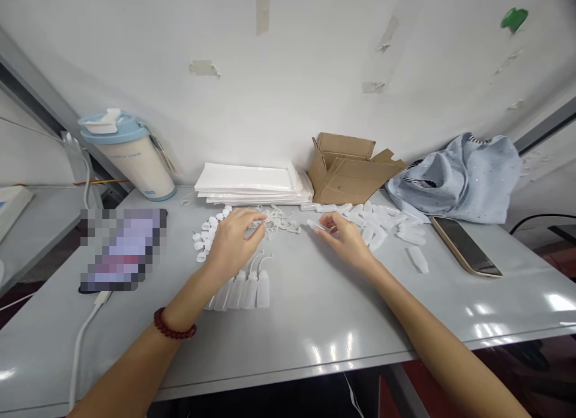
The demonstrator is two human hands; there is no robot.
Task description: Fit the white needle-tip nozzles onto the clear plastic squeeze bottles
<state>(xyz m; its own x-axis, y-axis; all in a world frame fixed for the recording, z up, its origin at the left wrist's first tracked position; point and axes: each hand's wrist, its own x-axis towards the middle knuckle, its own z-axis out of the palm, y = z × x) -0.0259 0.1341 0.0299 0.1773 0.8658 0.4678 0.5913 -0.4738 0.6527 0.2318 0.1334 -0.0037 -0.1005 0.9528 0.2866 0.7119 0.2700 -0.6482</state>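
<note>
My left hand (236, 235) is over the left edge of a pile of thin white curved tubes (281, 221), its thumb and fingertips drawn together; whatever is between them is too small to make out. White caps (201, 257) lie scattered just left of it. Below this hand stands a row of several translucent bottles (250, 291), some with thin curved tubes rising from their tops. My right hand (344, 238) is closed on a small translucent bottle (315, 224), tilted between thumb and fingers. Beside it lies a heap of loose translucent bottles (375, 220).
White padded envelopes (247, 179) and an open cardboard box (346, 181) sit at the back. A tumbler (135, 160) and a blurred phone (123, 250) with a cable are on the left. Light blue cloth (463, 181) and another phone (465, 247) lie right.
</note>
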